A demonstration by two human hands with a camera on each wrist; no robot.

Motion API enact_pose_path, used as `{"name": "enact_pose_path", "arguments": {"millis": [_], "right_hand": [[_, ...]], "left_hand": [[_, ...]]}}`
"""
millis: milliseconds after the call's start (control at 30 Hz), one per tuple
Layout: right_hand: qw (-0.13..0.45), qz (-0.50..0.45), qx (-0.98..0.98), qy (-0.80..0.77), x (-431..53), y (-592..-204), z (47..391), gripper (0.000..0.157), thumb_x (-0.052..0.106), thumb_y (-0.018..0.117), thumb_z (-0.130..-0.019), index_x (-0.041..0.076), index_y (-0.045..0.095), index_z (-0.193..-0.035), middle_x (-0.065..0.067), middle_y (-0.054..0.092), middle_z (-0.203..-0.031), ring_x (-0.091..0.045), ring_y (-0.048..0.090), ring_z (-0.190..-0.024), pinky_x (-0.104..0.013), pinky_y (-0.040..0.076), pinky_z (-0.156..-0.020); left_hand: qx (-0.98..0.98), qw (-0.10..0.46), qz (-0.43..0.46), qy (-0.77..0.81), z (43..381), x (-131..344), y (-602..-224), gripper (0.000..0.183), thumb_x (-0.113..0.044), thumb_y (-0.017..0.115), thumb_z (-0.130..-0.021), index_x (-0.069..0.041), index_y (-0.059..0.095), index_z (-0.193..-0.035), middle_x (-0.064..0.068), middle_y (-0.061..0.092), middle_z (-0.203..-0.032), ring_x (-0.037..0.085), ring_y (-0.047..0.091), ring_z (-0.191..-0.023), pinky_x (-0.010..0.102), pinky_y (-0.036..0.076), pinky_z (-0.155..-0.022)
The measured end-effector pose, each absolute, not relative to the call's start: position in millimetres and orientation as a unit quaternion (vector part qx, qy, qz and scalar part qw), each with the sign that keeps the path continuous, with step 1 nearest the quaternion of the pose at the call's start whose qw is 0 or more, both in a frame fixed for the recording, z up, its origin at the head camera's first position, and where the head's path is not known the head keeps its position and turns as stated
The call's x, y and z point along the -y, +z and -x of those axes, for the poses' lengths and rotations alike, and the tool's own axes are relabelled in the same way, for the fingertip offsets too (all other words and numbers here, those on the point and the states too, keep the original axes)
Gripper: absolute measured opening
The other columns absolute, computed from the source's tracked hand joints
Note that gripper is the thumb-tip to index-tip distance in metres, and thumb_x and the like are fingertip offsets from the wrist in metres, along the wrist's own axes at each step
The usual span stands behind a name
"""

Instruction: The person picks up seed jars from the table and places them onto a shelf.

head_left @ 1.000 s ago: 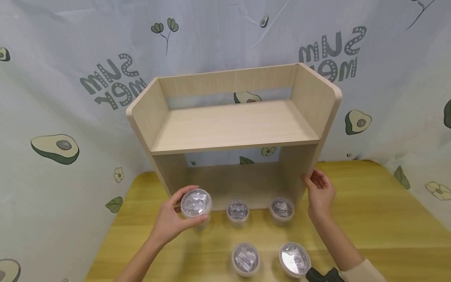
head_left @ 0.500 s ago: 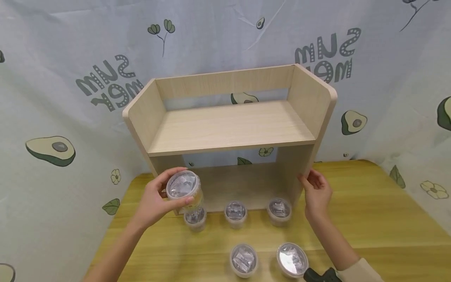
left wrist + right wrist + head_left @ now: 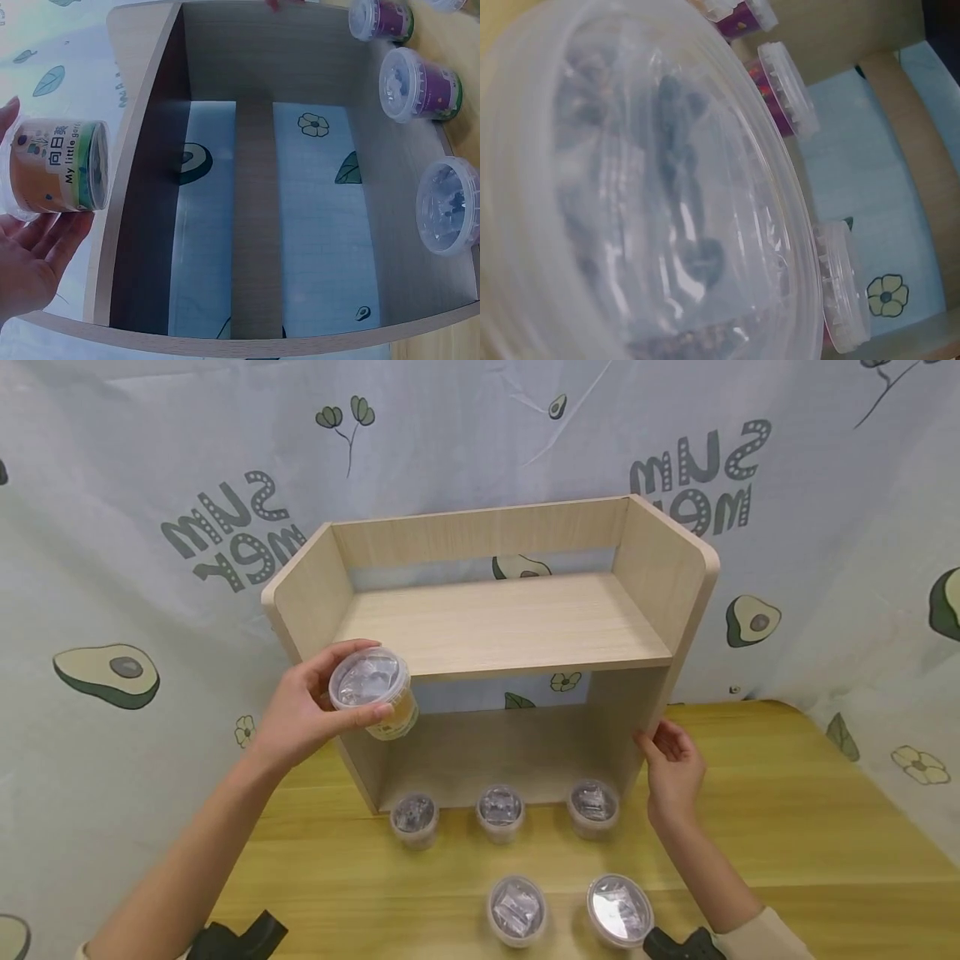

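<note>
My left hand (image 3: 303,710) grips a small clear-lidded tub (image 3: 371,687) with an orange and green label, held in the air at the left front corner of a light wooden shelf (image 3: 502,627), level with its upper board. In the left wrist view the tub (image 3: 56,169) lies on its side against my palm (image 3: 34,255), beside the shelf's left panel. My right hand (image 3: 671,768) rests with relaxed fingers on the front edge of the shelf's right side panel and holds nothing.
Three similar tubs (image 3: 415,817) (image 3: 501,812) (image 3: 594,807) stand in a row on the yellow table (image 3: 787,827) before the shelf's lower opening. Two more tubs (image 3: 516,910) (image 3: 619,910) sit nearer me; one lid (image 3: 645,195) fills the right wrist view. A printed cloth hangs behind.
My left hand has lifted the tub from the table's left row up to the upper board's height, uncovering another tub below. The right hand has stayed on the side panel.
</note>
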State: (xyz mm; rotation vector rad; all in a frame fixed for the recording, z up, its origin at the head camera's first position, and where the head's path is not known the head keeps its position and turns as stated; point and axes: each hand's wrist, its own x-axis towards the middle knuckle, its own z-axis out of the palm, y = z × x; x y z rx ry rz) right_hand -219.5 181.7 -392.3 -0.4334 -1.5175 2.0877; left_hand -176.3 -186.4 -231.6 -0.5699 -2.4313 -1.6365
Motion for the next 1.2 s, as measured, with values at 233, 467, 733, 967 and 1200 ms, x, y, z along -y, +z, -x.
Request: {"name": "enact_pose_path", "arguments": {"millis": [233, 467, 733, 967, 1200], "right_hand": [[0.269, 0.154, 0.553, 0.773, -183, -395, 221, 0.023, -0.003, 0.068, -0.079, 0.017, 0.064, -0.088, 0.006, 0.061, -0.091, -0.008, 0.055, -0.090, -0.008, 0.047, -0.073], [0.268, 0.154, 0.556, 0.772, -183, -396, 221, 0.023, -0.003, 0.068, -0.079, 0.017, 0.063, -0.090, 0.007, 0.060, -0.090, -0.008, 0.055, -0.088, -0.008, 0.046, -0.072], [0.275, 0.151, 0.549, 0.775, -181, -395, 221, 0.024, -0.005, 0.067, -0.079, 0.016, 0.064, -0.090, 0.007, 0.060, -0.089, -0.008, 0.055, -0.088, -0.009, 0.046, -0.073], [0.282, 0.142, 0.550, 0.773, -183, -398, 221, 0.025, -0.006, 0.068, -0.078, 0.016, 0.064, -0.089, 0.009, 0.062, -0.084, -0.007, 0.057, -0.081, -0.009, 0.047, -0.070], [0.287, 0.139, 0.550, 0.772, -183, -399, 222, 0.027, -0.008, 0.067, -0.077, 0.018, 0.065, -0.087, 0.010, 0.063, -0.081, -0.006, 0.057, -0.078, -0.009, 0.047, -0.069]], "left_hand": [[0.822, 0.079, 0.165, -0.540, 193, 182, -221, 0.056, -0.013, 0.074, -0.077, -0.014, 0.051, -0.128, 0.007, 0.057, -0.110, 0.016, 0.056, -0.090, 0.020, 0.050, -0.072], [0.825, 0.082, 0.146, -0.539, 209, 180, -201, 0.055, -0.019, 0.072, -0.080, -0.013, 0.051, -0.130, 0.003, 0.058, -0.107, 0.014, 0.055, -0.093, 0.018, 0.049, -0.073], [0.852, 0.070, 0.091, -0.511, 225, 178, -195, 0.058, -0.031, 0.074, -0.077, -0.018, 0.051, -0.129, 0.006, 0.056, -0.113, 0.014, 0.052, -0.097, 0.021, 0.045, -0.078], [0.864, 0.069, 0.068, -0.494, 239, 176, -197, 0.064, -0.037, 0.075, -0.075, -0.017, 0.049, -0.130, 0.007, 0.055, -0.119, 0.016, 0.051, -0.104, 0.028, 0.042, -0.086], [0.874, 0.071, 0.054, -0.478, 248, 177, -197, 0.068, -0.040, 0.075, -0.074, -0.018, 0.048, -0.131, 0.007, 0.054, -0.120, 0.016, 0.050, -0.105, 0.029, 0.041, -0.087]]}}
